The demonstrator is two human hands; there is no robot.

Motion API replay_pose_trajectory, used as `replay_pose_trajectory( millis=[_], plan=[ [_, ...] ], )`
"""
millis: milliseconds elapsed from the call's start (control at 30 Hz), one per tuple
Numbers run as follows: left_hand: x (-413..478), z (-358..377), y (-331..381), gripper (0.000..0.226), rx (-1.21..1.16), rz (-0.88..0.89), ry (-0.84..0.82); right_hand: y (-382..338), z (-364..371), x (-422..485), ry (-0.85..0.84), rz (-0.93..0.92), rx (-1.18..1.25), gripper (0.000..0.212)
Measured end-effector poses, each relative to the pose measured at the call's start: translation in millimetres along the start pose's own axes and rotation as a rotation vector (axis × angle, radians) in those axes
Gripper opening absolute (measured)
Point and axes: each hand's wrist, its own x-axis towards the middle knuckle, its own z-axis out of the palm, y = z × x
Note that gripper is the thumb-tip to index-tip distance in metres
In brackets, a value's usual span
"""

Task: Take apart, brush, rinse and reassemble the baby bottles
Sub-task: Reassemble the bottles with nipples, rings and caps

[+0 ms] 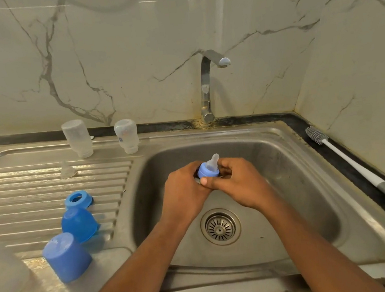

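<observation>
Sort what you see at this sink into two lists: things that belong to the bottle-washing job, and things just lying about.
Job: blue collar with teat held by left hand and right hand; two upturned bottles; loose teat; blue ring; two blue caps; bottle brush; tap; sink.

Lying about: clear container, far left.

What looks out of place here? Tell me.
Little stands out. The bottle brush lies on the dark counter edge right of the sink, and grime stains the faucet base. Both hands hold a blue collar with nipple.
</observation>
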Motion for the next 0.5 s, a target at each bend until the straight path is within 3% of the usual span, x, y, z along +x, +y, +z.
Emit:
replay_pose_trajectory(
  millis=[167,233,300,433,467,500],
  plan=[
    [0,-3,4,0.047,-0.105,0.004,-0.157,6,-2,5,0.045,-0.035,0.015,0.027],
    [-1,-2,7,0.076,-0.136,-0.035,-0.253,5,-5,8,0.109,-0.041,-0.016,0.023],
    [-2,-2,8,0.100,-0.113,-0.108,-0.274,-1,-11,10,0.299,-0.108,-0.061,0.022],
    [-1,-3,4,0.096,-0.061,-0.175,-0.240,-32,-30,-7,0.865,-0.521,-0.018,0.024],
    [0,-5,2,0.091,-0.033,-0.175,-0.229,-27,-28,-6,0.879,-0.521,-0.049,0.024],
    [1,-5,1,0.087,-0.004,-0.174,-0.220,-16,-26,1,0.767,-0.402,-0.097,0.025]
  ],
)
